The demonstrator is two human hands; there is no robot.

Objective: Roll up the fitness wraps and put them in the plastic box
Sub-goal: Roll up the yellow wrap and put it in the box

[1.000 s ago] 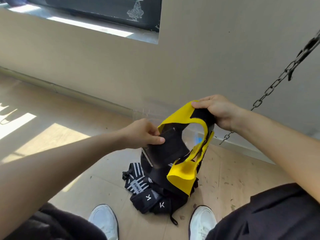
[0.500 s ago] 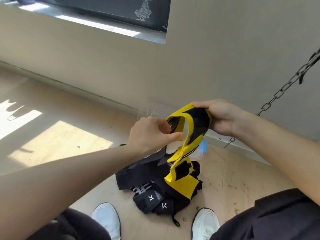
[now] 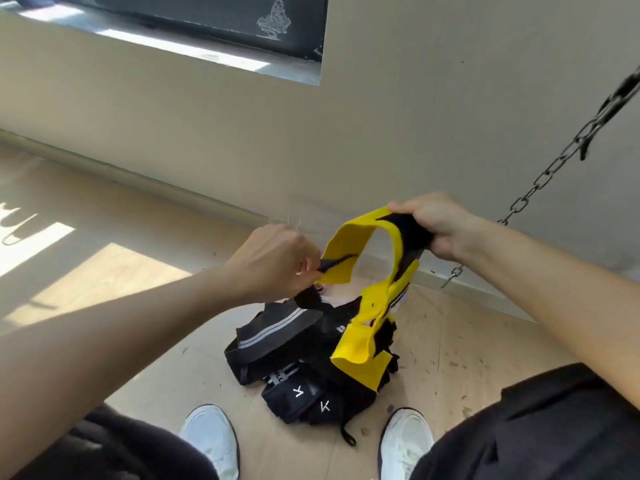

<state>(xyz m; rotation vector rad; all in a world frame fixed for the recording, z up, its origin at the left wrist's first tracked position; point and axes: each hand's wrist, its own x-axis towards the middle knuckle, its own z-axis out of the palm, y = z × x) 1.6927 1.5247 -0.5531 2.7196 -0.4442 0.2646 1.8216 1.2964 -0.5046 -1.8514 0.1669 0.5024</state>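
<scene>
Between our white shoes (image 3: 211, 439) the pile of black wraps (image 3: 298, 372) lies on the wooden floor. A grey-striped black band (image 3: 273, 332) that was up at our left hand a second ago now rests on top of it. Above the pile, the left hand (image 3: 273, 261) has shifted to pinch one end of the yellow wrap (image 3: 356, 341), and the right hand (image 3: 433, 223) grips it further along. The hands are apart. The wrap arches between them and its tail dangles to the pile. We judge this wrap is now singled out, but rolling has not begun. It is limp and twisted, yellow with black patches. Behind the hands, the clear plastic box (image 3: 294, 221) shows only faintly against the wall.
</scene>
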